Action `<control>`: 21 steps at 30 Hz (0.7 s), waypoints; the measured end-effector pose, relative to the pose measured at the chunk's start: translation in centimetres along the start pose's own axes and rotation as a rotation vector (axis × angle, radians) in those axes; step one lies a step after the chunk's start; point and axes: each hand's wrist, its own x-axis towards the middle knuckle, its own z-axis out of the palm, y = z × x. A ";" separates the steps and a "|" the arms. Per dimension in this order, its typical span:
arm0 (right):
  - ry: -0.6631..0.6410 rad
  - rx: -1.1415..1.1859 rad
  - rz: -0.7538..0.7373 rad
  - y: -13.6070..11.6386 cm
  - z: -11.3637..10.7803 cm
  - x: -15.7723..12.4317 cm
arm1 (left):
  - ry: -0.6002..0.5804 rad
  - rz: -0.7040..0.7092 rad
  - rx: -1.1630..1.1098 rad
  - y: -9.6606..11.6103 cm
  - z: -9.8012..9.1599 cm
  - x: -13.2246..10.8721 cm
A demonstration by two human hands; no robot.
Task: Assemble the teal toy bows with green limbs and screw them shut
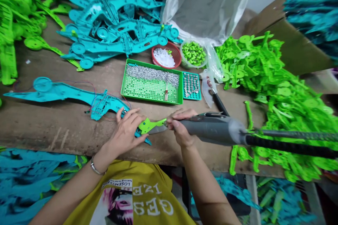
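Lime-green plastic lever (146, 126) lies at nine o'clock from right fingers (182, 114) gripping grey cylindrical driver (211, 128), left fingers (132, 116) holding turquoise plastic shell (79, 91).

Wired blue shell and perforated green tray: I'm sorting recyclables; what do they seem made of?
The wired blue shell looks like moulded, glossy plastic: even colour, soft highlights. The perforated green tray is probably semi-gloss plastic, given its uniform colour and regular holes.
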 end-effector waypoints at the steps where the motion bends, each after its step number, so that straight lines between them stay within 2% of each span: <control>1: -0.036 0.000 -0.011 0.0 -0.2 0.1 | 0.002 0.002 0.000 0.0 0.0 0.0; 4: -0.171 0.010 -0.006 -0.3 -0.9 0.7 | -0.002 -0.001 0.001 -0.1 0.0 0.0; 6: -0.183 0.044 -0.011 -0.8 -1.3 1.9 | -0.005 -0.007 0.002 -0.1 0.0 0.1; 8: -0.027 0.083 -0.089 -1.1 -1.4 3.8 | -0.006 -0.017 0.001 0.0 0.0 0.2; 10: 0.220 0.094 -0.193 -0.8 -1.2 6.0 | 0.001 -0.033 0.001 0.1 -0.1 0.3; 12: 0.358 0.095 -0.224 0.0 -1.0 8.1 | 0.007 -0.046 0.000 0.2 -0.2 0.4; 16: 0.372 0.114 -0.172 2.5 -0.7 10.1 | -0.007 -0.053 -0.006 0.3 -0.2 0.5; 21: 0.365 0.089 -0.121 4.0 -0.7 10.2 | -0.003 -0.065 -0.001 0.4 -0.4 0.6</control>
